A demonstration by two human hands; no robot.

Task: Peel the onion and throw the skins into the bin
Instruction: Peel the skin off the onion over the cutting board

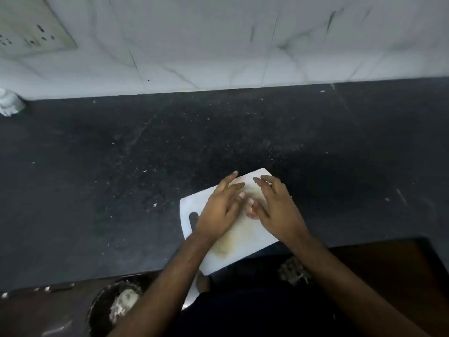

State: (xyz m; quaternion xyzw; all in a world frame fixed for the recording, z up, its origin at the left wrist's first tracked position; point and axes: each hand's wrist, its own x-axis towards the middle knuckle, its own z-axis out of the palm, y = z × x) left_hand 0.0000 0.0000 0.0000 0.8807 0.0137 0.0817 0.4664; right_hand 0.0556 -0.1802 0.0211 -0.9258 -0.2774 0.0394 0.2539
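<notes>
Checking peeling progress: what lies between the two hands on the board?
In the head view, a small pinkish onion piece sits on the white plastic cutting board, between the left hand and right hand.

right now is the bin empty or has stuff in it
Not empty: the bin on the floor below the counter edge holds a pale crumpled lump.

Both forearms reach forward, left hand (220, 210) and right hand (279, 210) close together, fingers spread.
</notes>
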